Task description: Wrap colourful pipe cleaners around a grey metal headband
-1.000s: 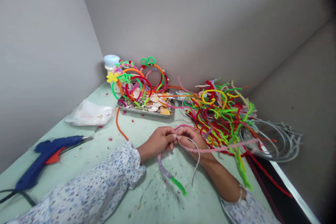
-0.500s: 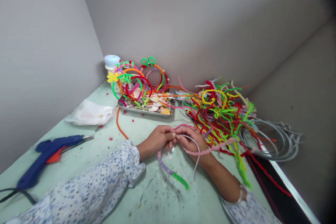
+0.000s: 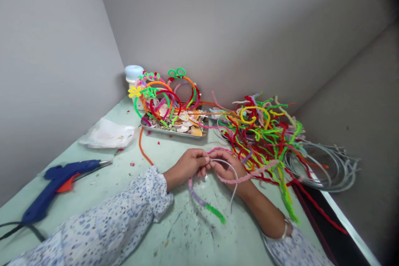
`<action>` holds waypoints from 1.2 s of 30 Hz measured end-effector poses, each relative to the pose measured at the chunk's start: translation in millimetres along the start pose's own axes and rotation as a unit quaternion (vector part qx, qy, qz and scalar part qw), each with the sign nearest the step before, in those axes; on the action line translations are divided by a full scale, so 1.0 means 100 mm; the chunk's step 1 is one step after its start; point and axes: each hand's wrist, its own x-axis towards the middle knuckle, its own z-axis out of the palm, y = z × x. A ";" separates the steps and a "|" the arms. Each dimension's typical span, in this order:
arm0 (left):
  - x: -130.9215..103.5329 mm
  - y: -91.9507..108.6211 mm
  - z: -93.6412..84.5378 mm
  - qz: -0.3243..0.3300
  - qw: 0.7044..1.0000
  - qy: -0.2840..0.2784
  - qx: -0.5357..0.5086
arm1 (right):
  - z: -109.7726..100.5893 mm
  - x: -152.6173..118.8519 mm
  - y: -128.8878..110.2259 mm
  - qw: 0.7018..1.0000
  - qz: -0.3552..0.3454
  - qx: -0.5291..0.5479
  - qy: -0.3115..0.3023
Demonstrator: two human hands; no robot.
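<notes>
A headband (image 3: 196, 198) is held between my two hands, its curved band hanging toward me. Green, lilac and pink pipe cleaner wraps its left part, while the right part is bare grey. My left hand (image 3: 189, 163) is closed, thumb and fingers pinching the band at the wrapped side. Close beside it, fingertips nearly meeting, my right hand (image 3: 229, 167) is closed on a pink pipe cleaner (image 3: 261, 171) where it meets the band. The pipe cleaner's loose length trails across my right wrist. My fingers hide the exact joining spot.
A blue glue gun (image 3: 51, 191) lies at left, near a clear plastic bag (image 3: 107, 134). Behind, a metal tray (image 3: 174, 133) holds shells, with finished colourful headbands (image 3: 183, 81) on it. Heaped pipe cleaners (image 3: 264, 133) and bare grey headbands (image 3: 336, 174) lie at right. A lidded jar (image 3: 134, 72) stands behind.
Almost nothing differs. Both hands keep their pinch on the headband and pink pipe cleaner, with only a slight shift of the fingers and of the view.
</notes>
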 end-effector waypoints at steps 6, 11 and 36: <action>0.00 -0.01 -0.01 -0.015 1.000 0.009 0.009 | 0.03 0.01 0.04 1.000 0.006 0.014 0.013; 0.02 -0.02 -0.03 -0.025 1.000 0.005 0.000 | 0.00 0.01 0.07 0.999 -0.008 -0.029 0.019; -0.01 0.01 0.01 0.010 1.000 0.011 -0.012 | -0.01 0.02 0.01 0.984 -0.074 -0.145 0.077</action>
